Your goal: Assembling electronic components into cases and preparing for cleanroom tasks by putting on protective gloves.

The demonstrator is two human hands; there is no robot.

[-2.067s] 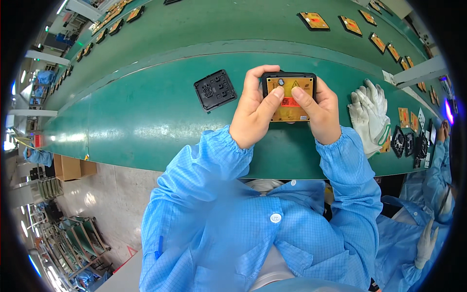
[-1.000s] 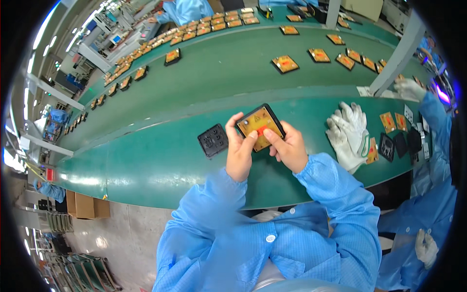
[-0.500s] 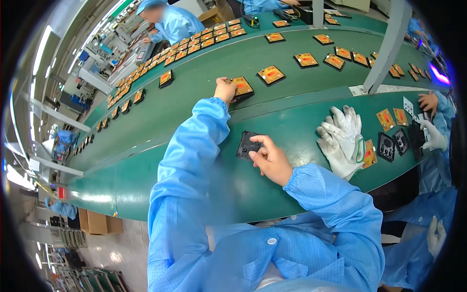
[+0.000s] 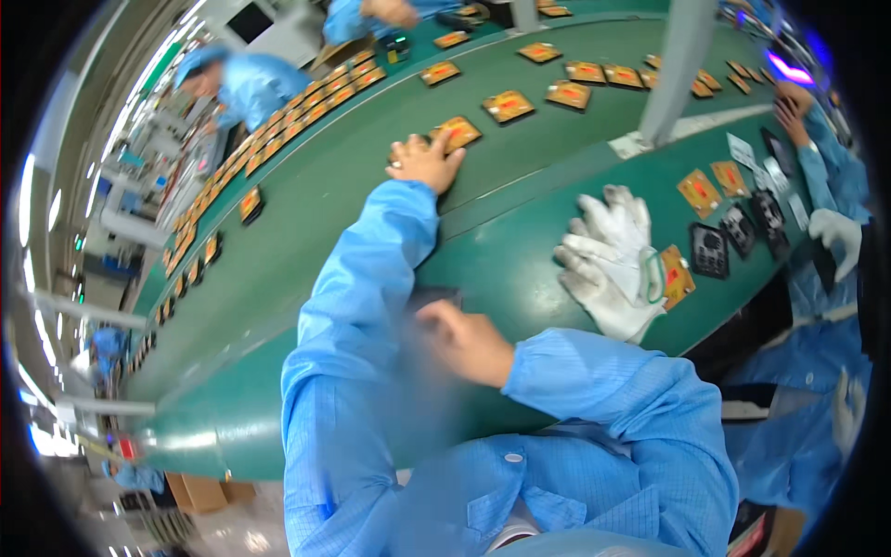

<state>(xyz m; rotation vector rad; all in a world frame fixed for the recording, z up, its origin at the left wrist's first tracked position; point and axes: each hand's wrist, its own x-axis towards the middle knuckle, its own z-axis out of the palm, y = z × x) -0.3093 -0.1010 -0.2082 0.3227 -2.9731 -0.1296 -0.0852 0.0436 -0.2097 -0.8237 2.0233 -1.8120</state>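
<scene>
On the left, a long green belt [image 4: 306,223] carries a row of yellow-topped blocks [image 4: 295,116] along its far side. Next comes the left hand [image 4: 425,163], back up, over the belt. Its fingers are spread wide. One yellow-topped block [image 4: 458,133] sits on the belt just past this hand, up and to its right, and the hand touches the near left edge. The block is almost square, so no side looks much longer; it lies a bit slanted. The left hand is much nearer to it than the right one.

Lower down is the right hand [image 4: 469,345], over the green worktop [image 4: 520,278]. A flat dark piece [image 4: 432,297] lies just up and left of it. The left sleeve [image 4: 357,269] and a blurry smudge hide much of that piece and the right fingertips, so I cannot tell if they grip it or how wide they are.

Farther right are white gloves [image 4: 608,269], loose yellow boards [image 4: 699,193] and black cases [image 4: 709,251]. At the far right is another person's gloved hand [image 4: 835,238]; that person is partly cut off.
</scene>
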